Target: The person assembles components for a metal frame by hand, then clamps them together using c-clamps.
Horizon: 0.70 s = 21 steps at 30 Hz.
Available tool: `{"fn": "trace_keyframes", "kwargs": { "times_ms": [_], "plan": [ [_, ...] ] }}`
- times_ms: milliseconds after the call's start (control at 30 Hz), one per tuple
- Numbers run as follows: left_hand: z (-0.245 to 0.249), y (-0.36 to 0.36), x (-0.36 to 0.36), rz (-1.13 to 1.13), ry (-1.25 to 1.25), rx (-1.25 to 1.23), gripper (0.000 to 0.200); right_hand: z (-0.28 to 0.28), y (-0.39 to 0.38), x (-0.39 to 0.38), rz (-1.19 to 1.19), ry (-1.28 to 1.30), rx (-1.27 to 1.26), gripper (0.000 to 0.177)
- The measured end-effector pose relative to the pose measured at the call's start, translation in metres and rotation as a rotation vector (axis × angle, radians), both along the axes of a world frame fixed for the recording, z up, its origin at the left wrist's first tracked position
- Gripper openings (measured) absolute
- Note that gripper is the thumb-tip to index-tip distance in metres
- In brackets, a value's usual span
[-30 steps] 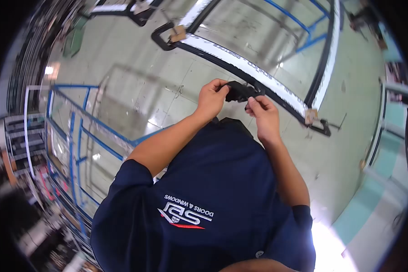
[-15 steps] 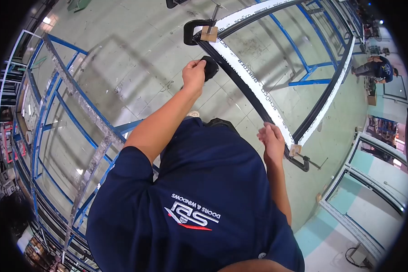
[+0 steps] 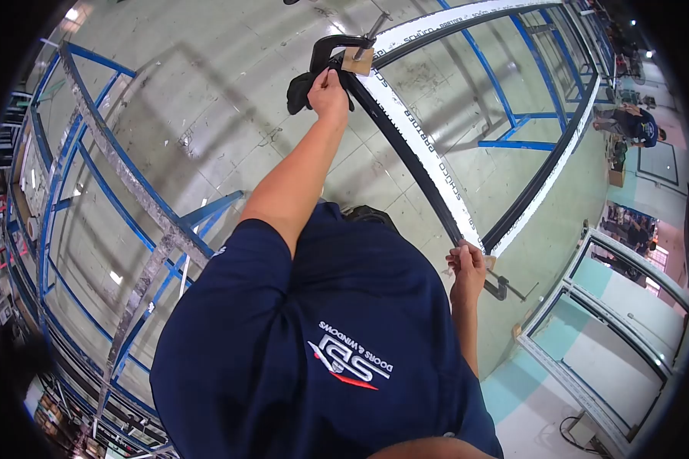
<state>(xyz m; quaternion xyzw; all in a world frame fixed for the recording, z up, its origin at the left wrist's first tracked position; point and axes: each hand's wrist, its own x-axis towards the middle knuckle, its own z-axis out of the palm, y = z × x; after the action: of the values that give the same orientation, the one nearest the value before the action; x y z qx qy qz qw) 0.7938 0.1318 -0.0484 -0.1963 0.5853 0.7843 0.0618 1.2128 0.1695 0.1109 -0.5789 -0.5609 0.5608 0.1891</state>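
Note:
My left hand is pinched closed on a soft black cloth-like piece at the frame's upper left corner, right under a black C-clamp with a wooden block. Thumb and forefinger of my right hand close at the black edge near the lower corner of the window frame, the other fingers curled. White printed tape covers the face of this black frame. Just beyond my right hand, a second C-clamp grips that corner.
Blue metal stands show beneath the frame, and a larger blue rack stands on my left. At lower right, white-taped frames lean by the wall. A person in dark clothes stands at far right.
My left hand has moved up to the clamped corner with the black piece, which now sticks out to its left. My right hand has shifted slightly down and closed at the frame's edge.

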Motion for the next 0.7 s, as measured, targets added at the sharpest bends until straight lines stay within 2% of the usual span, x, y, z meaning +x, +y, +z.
{"fn": "trace_keyframes", "kwargs": {
  "times_ms": [133, 233, 400, 500, 700],
  "plan": [
    [0.005, 0.017, 0.004, 0.088, 0.02, 0.03, 0.03, -0.001, -0.002, 0.006, 0.069, -0.049, 0.038, 0.022],
    [-0.012, 0.032, 0.002, 0.146, 0.097, -0.039, 0.033, -0.002, -0.004, 0.009, 0.14, -0.078, 0.058, 0.022],
    [-0.025, 0.037, -0.005, 0.124, 0.067, -0.068, 0.032, 0.001, -0.006, 0.004, 0.167, -0.099, 0.057, 0.021],
    [-0.032, 0.036, -0.006, 0.115, 0.031, 0.036, 0.03, 0.002, -0.004, 0.002, 0.148, -0.146, 0.077, 0.021],
    [-0.044, 0.033, -0.01, 0.047, 0.172, -0.144, 0.026, 0.009, 0.004, -0.003, 0.125, -0.149, 0.102, 0.021]
  ]
}}
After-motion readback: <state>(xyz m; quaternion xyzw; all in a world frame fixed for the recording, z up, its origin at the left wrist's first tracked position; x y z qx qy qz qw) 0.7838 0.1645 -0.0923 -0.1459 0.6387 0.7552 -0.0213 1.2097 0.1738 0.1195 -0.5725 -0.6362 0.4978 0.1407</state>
